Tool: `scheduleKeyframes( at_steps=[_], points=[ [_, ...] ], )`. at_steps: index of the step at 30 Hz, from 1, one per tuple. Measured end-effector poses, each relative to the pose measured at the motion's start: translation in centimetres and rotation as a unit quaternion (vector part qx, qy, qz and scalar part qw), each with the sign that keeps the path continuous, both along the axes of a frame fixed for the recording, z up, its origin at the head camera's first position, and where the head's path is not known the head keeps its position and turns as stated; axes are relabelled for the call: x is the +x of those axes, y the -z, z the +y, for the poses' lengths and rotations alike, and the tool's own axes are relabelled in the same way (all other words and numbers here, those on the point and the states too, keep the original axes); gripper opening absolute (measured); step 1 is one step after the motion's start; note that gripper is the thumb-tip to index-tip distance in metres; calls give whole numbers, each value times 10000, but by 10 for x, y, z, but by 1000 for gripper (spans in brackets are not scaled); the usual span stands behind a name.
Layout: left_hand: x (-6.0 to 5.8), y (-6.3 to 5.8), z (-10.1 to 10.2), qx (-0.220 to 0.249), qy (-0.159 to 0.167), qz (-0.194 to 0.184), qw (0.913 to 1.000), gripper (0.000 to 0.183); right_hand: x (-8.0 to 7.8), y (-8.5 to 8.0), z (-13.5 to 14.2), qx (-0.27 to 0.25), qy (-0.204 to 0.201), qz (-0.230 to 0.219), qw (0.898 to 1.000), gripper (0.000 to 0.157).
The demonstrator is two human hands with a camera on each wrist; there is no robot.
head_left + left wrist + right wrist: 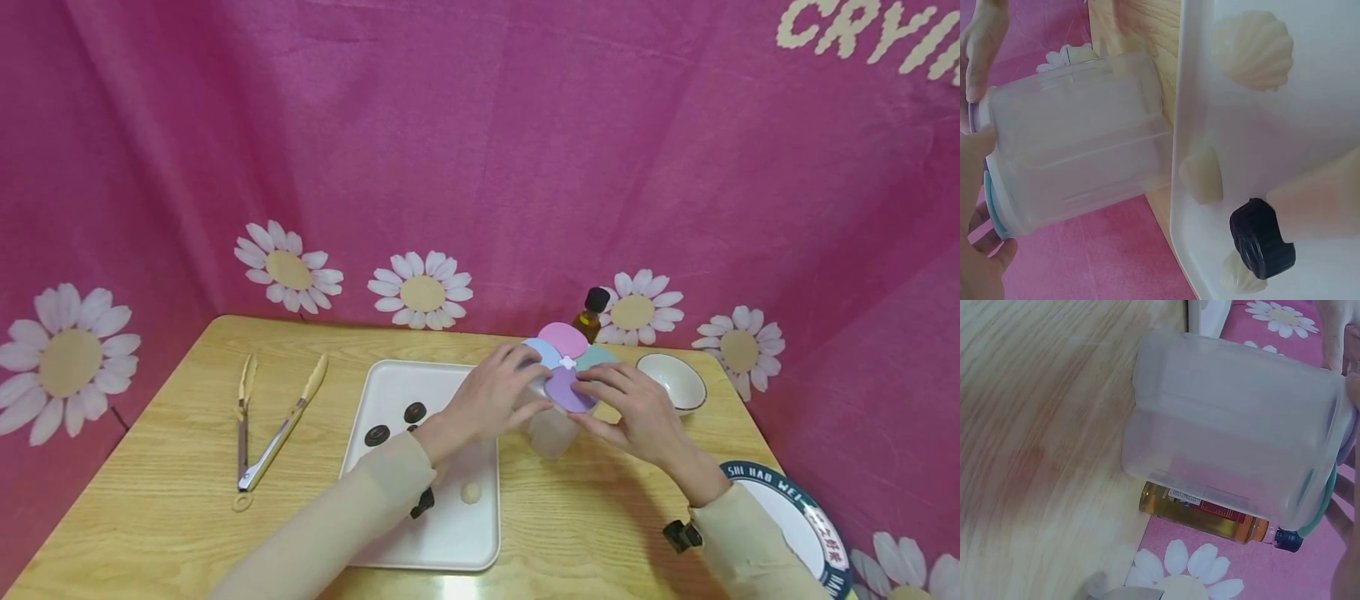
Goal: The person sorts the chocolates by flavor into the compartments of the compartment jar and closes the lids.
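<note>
A translucent plastic canister (1079, 137) stands upright on the table, topped by a lid with pink, blue, green and purple petals (567, 388) around a small white centre. My left hand (491, 387) grips the lid's left edge, fingers over the blue petal and thumb low at the rim. On the other side my right hand (633, 408) holds the lid, its fingertips on the purple petal and its thumb below the edge. The canister's body (1229, 425) shows nothing inside. Both hands partly cover the lid in the head view.
Left of the canister lies a white tray (480, 550) with dark round pieces (377, 435) and pale shell-shaped pieces (1257, 50). Spread tongs (262, 462) lie farther left. An oil-coloured bottle (1204, 515) stands behind the canister, a white bowl (678, 385) and a rimmed plate (772, 500) to the right.
</note>
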State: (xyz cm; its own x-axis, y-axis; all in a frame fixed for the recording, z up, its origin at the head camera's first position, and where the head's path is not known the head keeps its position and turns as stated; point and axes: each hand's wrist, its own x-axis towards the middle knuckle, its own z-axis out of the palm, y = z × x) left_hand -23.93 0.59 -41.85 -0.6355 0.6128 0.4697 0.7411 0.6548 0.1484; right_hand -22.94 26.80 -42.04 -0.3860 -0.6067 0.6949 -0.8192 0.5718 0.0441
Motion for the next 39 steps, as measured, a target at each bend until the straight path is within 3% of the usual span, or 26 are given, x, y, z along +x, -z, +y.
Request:
scheduleKeyframes(
  at_steps=[18,26,32,39],
  points=[
    [0,1,-4,543,139,-514,9971,40,-5,2,-1,195,49,314,9993,55],
    [-2,0,-5,629,179,-547,9964,39,-7,-1,0,-112,62,212,9997,54],
    [-2,0,-4,686,227,-476,9962,39,-9,0,7,-783,-90,61,9969,49],
    [-3,1,-5,696,248,-434,9963,40,-13,-2,10,-1345,-304,-441,9895,36]
  ],
)
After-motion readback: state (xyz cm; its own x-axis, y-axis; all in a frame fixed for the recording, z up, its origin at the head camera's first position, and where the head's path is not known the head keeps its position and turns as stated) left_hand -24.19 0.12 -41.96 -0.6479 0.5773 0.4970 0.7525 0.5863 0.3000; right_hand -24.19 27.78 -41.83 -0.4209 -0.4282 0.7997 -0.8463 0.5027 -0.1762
